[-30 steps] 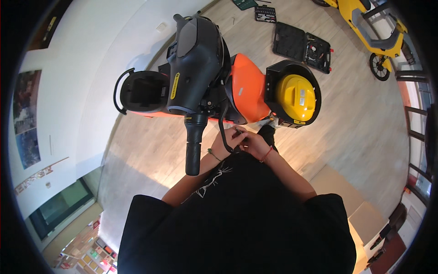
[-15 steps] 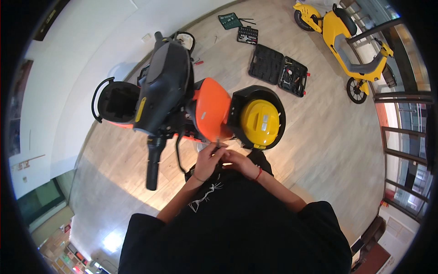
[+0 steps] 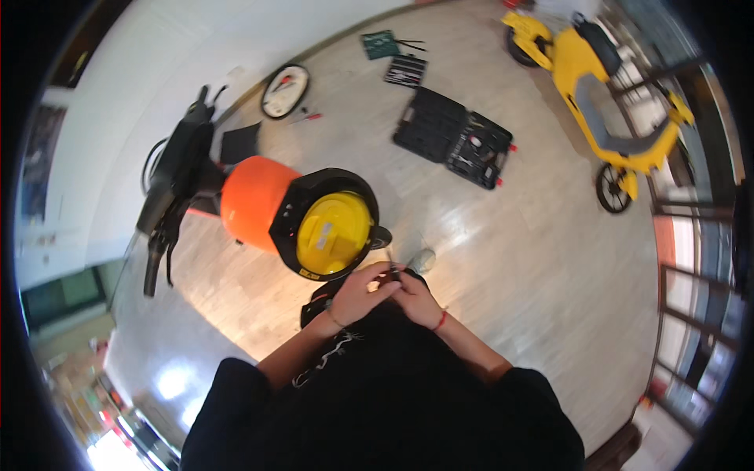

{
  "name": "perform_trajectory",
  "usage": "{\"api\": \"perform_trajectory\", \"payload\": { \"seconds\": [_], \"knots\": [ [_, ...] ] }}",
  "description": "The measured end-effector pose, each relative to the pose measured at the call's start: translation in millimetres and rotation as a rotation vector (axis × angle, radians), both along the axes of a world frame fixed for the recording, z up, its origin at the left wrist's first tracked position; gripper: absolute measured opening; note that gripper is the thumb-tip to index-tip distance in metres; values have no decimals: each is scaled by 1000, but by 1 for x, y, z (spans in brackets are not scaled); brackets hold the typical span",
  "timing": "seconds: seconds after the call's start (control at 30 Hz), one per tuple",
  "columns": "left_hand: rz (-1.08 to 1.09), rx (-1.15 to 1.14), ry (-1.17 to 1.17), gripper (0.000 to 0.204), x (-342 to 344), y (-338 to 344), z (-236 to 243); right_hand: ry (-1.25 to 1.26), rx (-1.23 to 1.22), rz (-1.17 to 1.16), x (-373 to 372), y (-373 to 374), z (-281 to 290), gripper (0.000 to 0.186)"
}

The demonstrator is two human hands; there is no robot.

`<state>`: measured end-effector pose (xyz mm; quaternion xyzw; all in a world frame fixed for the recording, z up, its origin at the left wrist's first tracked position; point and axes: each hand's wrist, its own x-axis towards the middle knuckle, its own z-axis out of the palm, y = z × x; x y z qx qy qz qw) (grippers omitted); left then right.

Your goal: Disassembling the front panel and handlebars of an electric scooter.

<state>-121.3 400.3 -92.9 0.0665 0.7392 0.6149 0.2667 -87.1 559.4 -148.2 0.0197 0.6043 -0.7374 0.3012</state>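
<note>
In the head view my left hand [image 3: 360, 295] and right hand [image 3: 418, 301] meet in front of my black shirt, both closed on a small dark tool [image 3: 394, 273] with a thin tip. Its kind is blurred, and fingers cover part of it. Just beyond my hands is the orange and black scooter [image 3: 253, 202], with a yellow helmet [image 3: 330, 239] in the black holder at its near end. The scooter's handlebar [image 3: 151, 267] reaches down at the left.
A yellow scooter [image 3: 577, 90] stands at the upper right. An open black tool case [image 3: 430, 125], a socket set [image 3: 405, 72], a green tool roll [image 3: 381, 45] and an oval white tray [image 3: 284, 93] lie on the floor. A glazed wooden frame [image 3: 664, 275] runs along the right.
The orange scooter has shifted left in view as the camera moved, so the handlebar no longer hangs over my hands. My joined hands have moved slightly lower, still round the tool.
</note>
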Motion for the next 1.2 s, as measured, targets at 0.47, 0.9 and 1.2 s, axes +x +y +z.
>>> {"api": "perform_trajectory", "payload": {
  "seconds": [0.47, 0.9, 1.2],
  "knots": [
    [365, 244, -26, 27, -44, 44, -31, 147, 124, 485, -114, 35, 28, 32],
    [1612, 1101, -238, 14, -170, 17, -68, 151, 337, 783, -344, 20, 20, 30],
    [2190, 889, -2, 24, -175, -42, -58, 335, 125, 1073, -468, -149, 22, 31]
  ]
}}
